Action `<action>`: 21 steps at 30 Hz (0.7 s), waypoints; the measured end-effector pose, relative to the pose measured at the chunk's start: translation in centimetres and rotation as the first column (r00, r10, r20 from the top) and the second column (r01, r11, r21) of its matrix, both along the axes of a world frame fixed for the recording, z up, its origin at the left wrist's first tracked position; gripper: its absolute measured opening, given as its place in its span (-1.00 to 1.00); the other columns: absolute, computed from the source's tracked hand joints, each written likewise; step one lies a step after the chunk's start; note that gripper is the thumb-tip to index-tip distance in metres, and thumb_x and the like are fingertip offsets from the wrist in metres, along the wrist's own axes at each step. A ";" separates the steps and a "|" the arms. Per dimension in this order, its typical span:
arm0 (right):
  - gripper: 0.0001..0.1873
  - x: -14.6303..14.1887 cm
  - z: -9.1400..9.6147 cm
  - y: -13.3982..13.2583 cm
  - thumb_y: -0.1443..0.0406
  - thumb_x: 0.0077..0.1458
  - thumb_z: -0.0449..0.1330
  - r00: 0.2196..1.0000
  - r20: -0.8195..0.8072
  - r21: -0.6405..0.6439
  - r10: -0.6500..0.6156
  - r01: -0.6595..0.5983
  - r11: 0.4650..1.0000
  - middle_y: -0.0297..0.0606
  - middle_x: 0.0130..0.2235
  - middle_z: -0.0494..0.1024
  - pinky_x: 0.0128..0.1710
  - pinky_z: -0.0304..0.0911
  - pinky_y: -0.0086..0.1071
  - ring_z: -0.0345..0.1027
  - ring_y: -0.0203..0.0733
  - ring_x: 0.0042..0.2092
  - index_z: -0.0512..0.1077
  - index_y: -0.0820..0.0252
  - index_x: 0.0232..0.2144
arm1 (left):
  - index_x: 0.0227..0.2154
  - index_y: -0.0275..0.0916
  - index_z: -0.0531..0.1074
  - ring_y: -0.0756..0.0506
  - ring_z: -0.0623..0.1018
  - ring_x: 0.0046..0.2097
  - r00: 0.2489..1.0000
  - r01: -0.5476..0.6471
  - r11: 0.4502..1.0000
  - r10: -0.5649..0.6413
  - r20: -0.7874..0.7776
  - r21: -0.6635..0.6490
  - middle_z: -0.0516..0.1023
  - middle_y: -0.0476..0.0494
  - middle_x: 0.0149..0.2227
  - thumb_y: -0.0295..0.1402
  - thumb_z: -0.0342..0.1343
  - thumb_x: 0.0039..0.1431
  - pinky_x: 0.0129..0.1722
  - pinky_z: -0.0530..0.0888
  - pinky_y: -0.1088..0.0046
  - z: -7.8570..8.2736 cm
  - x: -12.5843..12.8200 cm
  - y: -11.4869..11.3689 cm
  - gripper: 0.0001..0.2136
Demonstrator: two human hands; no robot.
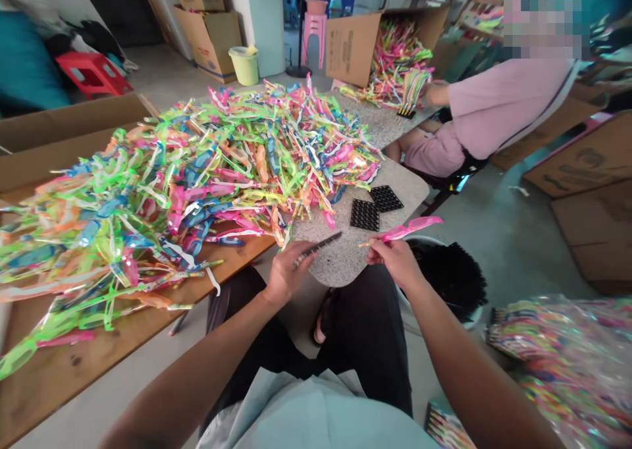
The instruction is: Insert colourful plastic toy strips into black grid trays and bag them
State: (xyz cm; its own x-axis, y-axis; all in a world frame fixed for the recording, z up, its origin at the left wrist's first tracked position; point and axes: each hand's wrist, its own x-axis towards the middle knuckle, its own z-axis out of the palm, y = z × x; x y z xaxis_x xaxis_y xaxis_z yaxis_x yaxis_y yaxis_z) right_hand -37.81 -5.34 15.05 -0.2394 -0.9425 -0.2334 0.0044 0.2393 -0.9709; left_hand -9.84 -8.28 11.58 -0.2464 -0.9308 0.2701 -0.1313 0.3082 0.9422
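My left hand [287,272] is closed around a thin black plastic grid tray [326,241], seen nearly edge-on. My right hand [394,259] pinches the narrow yellowish end of a pink translucent plastic piece [421,223], shaped like spectacles, whose wide end points right. A small gap separates this piece from the tray. On the speckled tabletop [340,266] just beyond my hands lie two more black grid trays, one [365,214] slightly overlapping the other [387,199]. A large heap of similar pieces [237,159] in pink, green, blue and orange spreads to the left.
A white tub of black trays [451,281] stands right of my knees. Clear bags of bundled pieces [577,370] lie at lower right. Across the table, a seated person [503,106] holds a filled tray [406,113] beside an overflowing cardboard box [353,47].
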 end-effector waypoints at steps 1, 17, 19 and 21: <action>-0.57 0.0 -0.1 -0.1 0.00 0.00 0.43 1.000 -0.016 -0.007 0.007 -0.007 1.000 -0.34 -0.50 0.54 -0.42 0.46 -0.35 0.48 -0.20 -0.45 0.51 0.19 -0.24 | -0.03 -0.18 0.59 -0.22 0.58 0.05 0.985 0.066 0.982 -0.036 0.166 -0.178 0.62 -0.25 0.01 -0.24 0.19 0.32 0.15 0.53 0.06 -0.6 0.2 0.1 -0.76; -0.70 3.6 -1.0 -2.8 0.13 0.17 0.27 0.873 -0.320 0.062 0.367 -0.367 0.928 -0.23 -0.33 0.65 -0.40 0.42 -0.39 0.57 -0.17 -0.34 0.46 0.18 -0.11 | 0.17 -0.25 0.46 -0.35 0.37 0.28 0.822 0.301 0.821 0.034 0.568 -0.485 0.45 -0.36 0.24 -0.17 0.12 0.36 0.33 0.31 -0.16 -3.6 -1.2 2.6 -0.59; -0.76 4.4 -0.9 -3.4 0.18 0.22 0.22 0.815 -0.418 0.075 0.402 -0.410 0.909 -0.25 -0.32 0.65 -0.35 0.43 -0.38 0.56 -0.19 -0.35 0.47 0.16 -0.11 | 0.16 -0.25 0.47 -0.34 0.37 0.28 0.834 0.287 0.827 0.032 0.550 -0.484 0.46 -0.36 0.22 -0.17 0.12 0.36 0.34 0.30 -0.16 -3.8 -1.2 2.6 -0.59; -0.79 5.1 -0.7 -4.0 0.21 0.25 0.19 0.729 -0.546 0.078 0.412 -0.445 0.892 -0.26 -0.32 0.65 -0.29 0.42 -0.35 0.56 -0.18 -0.34 0.49 0.15 -0.11 | 0.16 -0.26 0.48 -0.35 0.37 0.28 0.844 0.283 0.831 0.021 0.535 -0.480 0.46 -0.37 0.22 -0.18 0.13 0.35 0.35 0.28 -0.16 -3.9 -1.2 2.6 -0.59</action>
